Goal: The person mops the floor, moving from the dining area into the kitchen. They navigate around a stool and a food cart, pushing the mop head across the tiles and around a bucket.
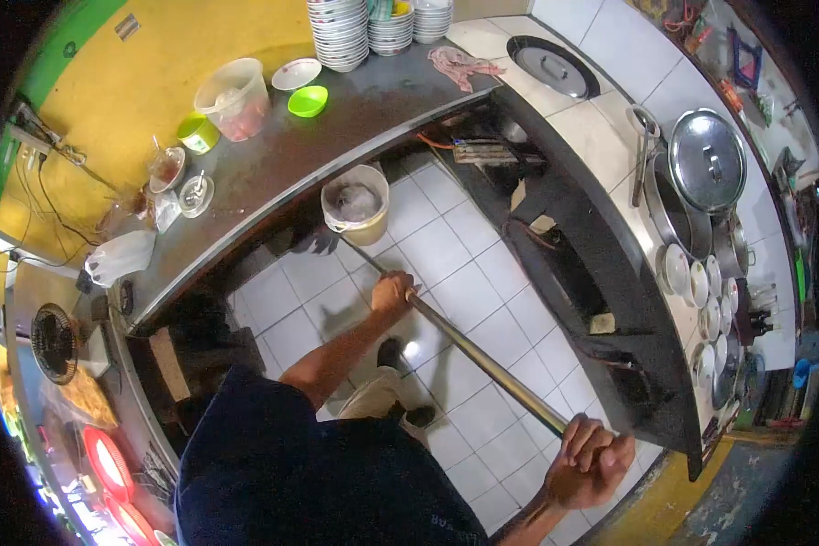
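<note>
A mop with a long metal handle (pixel 487 361) slants across the view, from the lower right to the floor beneath the dark counter. Its dark grey head (pixel 316 242) lies partly in shadow beside the bucket. My left hand (pixel 393 296) is wrapped round the handle at mid-length. Curled over its upper end is my right hand (pixel 591 462), closed on the pole. A pale bucket (pixel 359 223) with cloudy water in it stands on the floor just past the mop head.
White floor tiles (pixel 482 400) run between the dark counter (pixel 273 150) and the tiled cooking counter (pixel 601 146). Stacked bowls (pixel 338 36), a plastic tub (pixel 234 100) and a green bowl (pixel 308 102) stand on the former. A large lidded pot (pixel 707 159) stands at right.
</note>
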Demonstrator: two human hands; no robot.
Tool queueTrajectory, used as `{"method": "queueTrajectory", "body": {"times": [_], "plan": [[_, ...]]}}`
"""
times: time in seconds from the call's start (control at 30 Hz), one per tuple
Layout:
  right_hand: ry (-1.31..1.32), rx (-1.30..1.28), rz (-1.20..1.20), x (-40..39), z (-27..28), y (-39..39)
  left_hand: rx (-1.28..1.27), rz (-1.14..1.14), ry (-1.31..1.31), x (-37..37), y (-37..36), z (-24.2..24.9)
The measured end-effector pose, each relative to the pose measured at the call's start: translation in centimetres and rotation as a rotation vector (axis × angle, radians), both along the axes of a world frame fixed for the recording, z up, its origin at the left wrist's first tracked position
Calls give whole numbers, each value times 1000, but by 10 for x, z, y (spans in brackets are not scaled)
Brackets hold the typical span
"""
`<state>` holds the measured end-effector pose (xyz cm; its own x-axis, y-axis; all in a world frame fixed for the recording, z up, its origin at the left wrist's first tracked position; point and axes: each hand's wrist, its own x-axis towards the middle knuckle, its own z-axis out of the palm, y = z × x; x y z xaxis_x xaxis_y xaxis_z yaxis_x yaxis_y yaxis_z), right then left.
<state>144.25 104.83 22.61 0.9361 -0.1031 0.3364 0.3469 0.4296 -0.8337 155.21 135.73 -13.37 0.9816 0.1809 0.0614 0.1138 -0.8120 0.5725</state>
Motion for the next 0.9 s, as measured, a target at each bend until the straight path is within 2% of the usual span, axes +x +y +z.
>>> {"method": "queueTrajectory", "body": {"times": [0.07,0.13,0.17,0.27,0.3,0.37,0.47,0.53,0.6,0.67,0.73,0.8,0.9], "plan": [[44,0,-72,0,-1,8,5,-26,-55,15,0,-13],[69,12,-113,6,-3,12,17,2,-69,36,-10,-2],[56,-19,-108,9,-5,15,41,-84,99,56,-7,-2],[31,-101,-96,14,-18,25,120,-180,-43,88,2,-37],[26,-119,-93,15,-23,31,90,-79,35,96,-3,-18],[49,-182,-134,16,-24,45,8,-97,18,105,6,-9],[21,-78,-125,28,-37,42,-41,-105,-112,106,5,-18],[-23,-60,-56,39,-31,33,-41,-86,-165,96,4,-11],[9,-14,-161,46,-24,10,-52,-59,-146,72,-2,16],[-22,36,3,60,-11,-8,-90,6,-123,43,-4,34],[-2,45,37,69,-5,-4,-89,93,-164,8,4,41],[32,129,106,74,-18,4,-82,191,-142,-19,25,14],[163,107,176,63,-60,33,-93,243,-65,-60,85,-61]]}}
